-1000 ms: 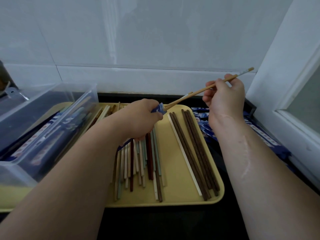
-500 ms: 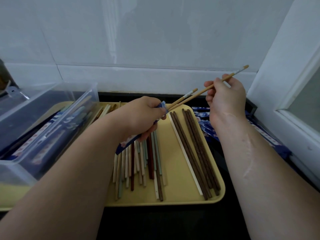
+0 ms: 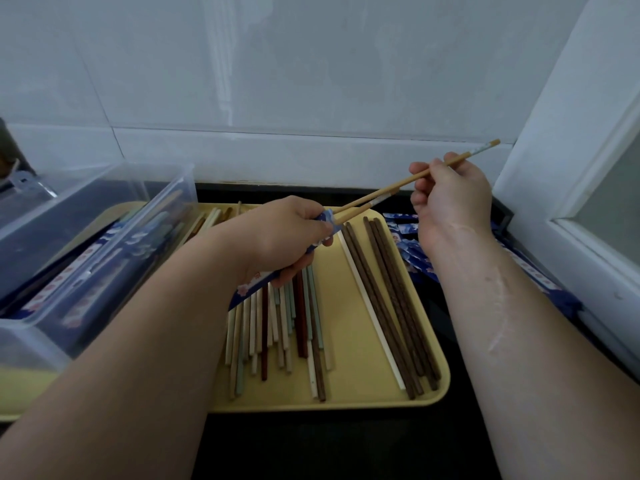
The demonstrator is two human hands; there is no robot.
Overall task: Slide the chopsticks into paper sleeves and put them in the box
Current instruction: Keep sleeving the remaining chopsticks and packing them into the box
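Left hand (image 3: 287, 233): fingers curled round one blue sleeve (image 3: 247, 285), mid-frame.
Right hand (image 3: 450, 199): fingers pinching two tan chopsticks (image 3: 398, 184), tips at sleeve mouth.
Box (image 3: 152, 202): one, clear, left.
Tray (image 3: 353, 341): one, yellow.

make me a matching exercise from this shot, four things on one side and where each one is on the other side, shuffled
Things
1. blue paper sleeve
2. tan chopsticks
3. dark brown chopsticks
4. clear plastic box

Places
a. lying on the right side of the yellow tray
b. standing at the far left
c. gripped in the left hand
d. pinched by the right hand, tips at the sleeve's mouth

Pairs: 1-c, 2-d, 3-a, 4-b
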